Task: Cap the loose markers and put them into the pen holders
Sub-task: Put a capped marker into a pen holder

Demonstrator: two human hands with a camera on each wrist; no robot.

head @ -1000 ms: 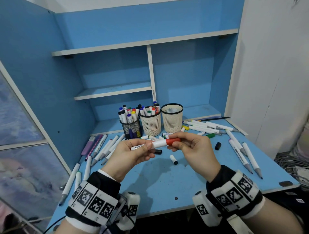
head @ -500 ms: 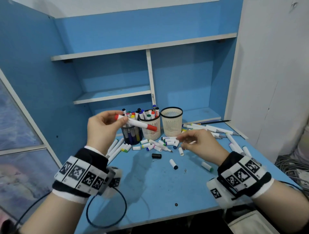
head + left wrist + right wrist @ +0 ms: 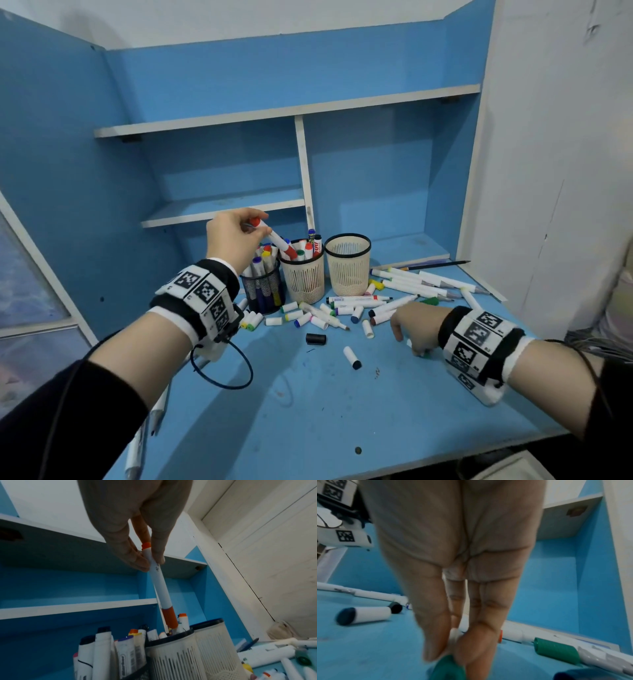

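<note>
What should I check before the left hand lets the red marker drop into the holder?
1. Red marker capped: ok.
2. Left hand pinches its top end: ok.
3. Cap end inside middle holder rim: ok, entering.
4. Room among markers there: cannot tell.
5. Right holder free as alternative: ok, looks empty.
6. Right hand on green cap: ok, pinching.

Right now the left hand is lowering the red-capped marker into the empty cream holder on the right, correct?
Not quite. The left hand is lowering the red-capped marker into the middle cream holder, already holding markers, as both the head and left wrist views show. The empty holder stands beside it.
</note>
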